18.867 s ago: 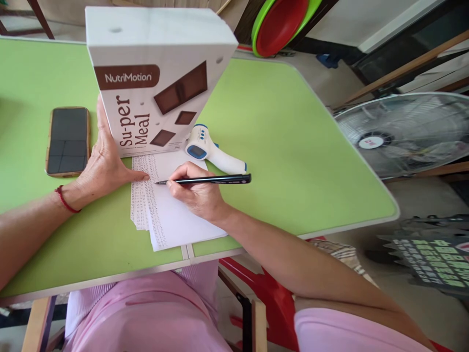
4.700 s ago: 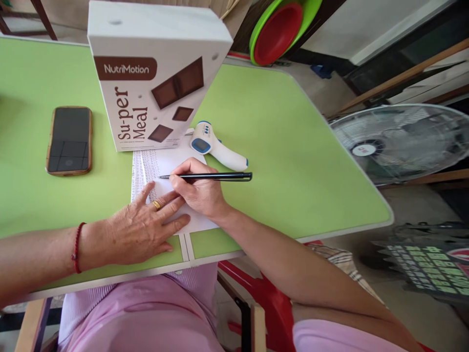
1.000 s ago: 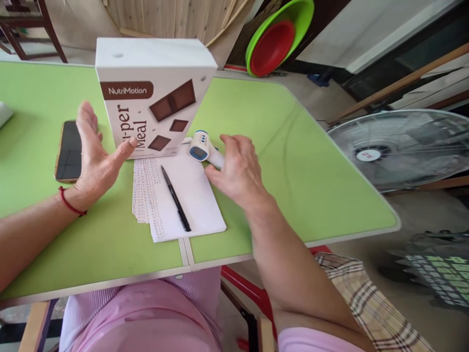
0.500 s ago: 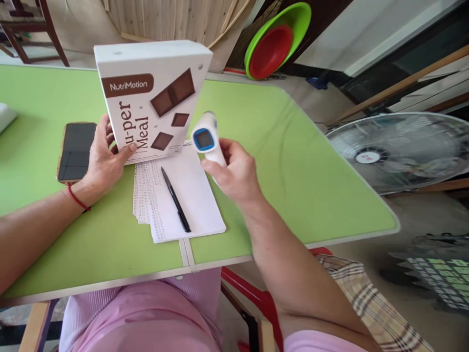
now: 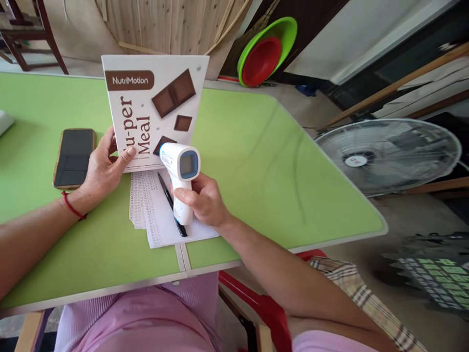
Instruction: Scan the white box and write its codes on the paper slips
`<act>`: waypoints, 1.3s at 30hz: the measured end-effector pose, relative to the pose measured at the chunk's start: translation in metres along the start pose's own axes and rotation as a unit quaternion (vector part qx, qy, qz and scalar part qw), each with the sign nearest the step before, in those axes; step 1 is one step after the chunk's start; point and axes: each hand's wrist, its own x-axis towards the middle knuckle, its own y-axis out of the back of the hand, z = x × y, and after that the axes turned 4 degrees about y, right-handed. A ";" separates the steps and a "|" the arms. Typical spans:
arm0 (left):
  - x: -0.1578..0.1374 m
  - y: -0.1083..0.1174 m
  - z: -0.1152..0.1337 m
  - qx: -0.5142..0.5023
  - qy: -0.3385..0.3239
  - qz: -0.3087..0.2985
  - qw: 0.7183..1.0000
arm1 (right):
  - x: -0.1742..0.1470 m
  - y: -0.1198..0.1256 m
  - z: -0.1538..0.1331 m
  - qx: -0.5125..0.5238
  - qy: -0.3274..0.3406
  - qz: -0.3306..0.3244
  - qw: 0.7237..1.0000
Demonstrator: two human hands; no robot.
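My left hand [image 5: 106, 164] grips the lower left edge of a white NutriMotion box [image 5: 146, 105] printed with chocolate pieces, thumb on its front. The box is held upright, front face toward me. In my right hand [image 5: 207, 200] is a white and blue infrared thermometer [image 5: 185, 168], its small screen facing me and its head in front of the box's lower right part. Below them lie sheets of paper [image 5: 161, 232], some with writing, and a black pen [image 5: 166, 190] partly hidden by the thermometer.
On the green table [image 5: 256, 195], a smartphone [image 5: 75, 156] lies left of the box. A standing fan [image 5: 388, 154] is beyond the table's right side. Green and red basins [image 5: 262, 61] are behind. A red stool [image 5: 252, 293] stands below the near edge.
My right hand has brought the thermometer left and down, turning it toward the box front. The box has tilted so its top face no longer shows.
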 end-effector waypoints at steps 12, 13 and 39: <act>-0.001 0.003 -0.002 0.021 -0.025 -0.051 0.998 | 0.002 0.000 0.000 -0.021 -0.006 0.025 0.999; -0.001 0.003 -0.002 0.021 -0.024 -0.049 0.998 | 0.002 0.000 0.000 -0.023 -0.003 0.027 0.999; 0.000 0.004 -0.004 0.036 -0.032 -0.044 0.998 | 0.004 -0.004 -0.001 -0.009 -0.017 -0.001 1.000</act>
